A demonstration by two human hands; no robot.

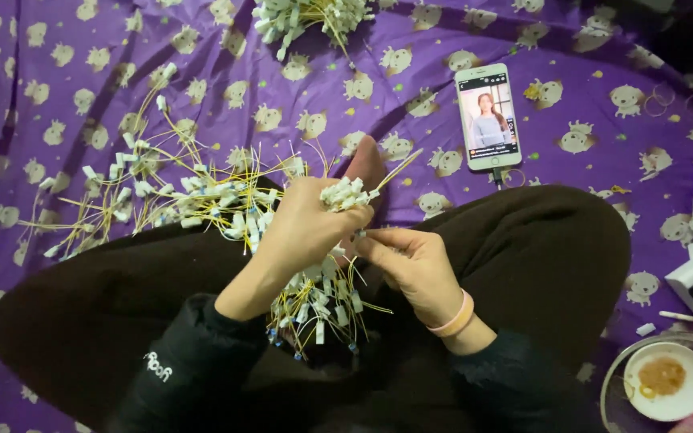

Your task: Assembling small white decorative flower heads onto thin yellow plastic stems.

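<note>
Head view: two hands, left [298, 228] closed around one bundle of wired connectors [346, 194], right [411, 261] pinching one wire [360, 234].

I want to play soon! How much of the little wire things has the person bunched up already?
One finished-looking bundle lies at the top of the purple cloth. The left hand grips a growing bunch of white-tipped wires, and the right hand pinches another wire beside it. A big loose pile on the left and more wires in the lap remain, so plenty is left.
</note>
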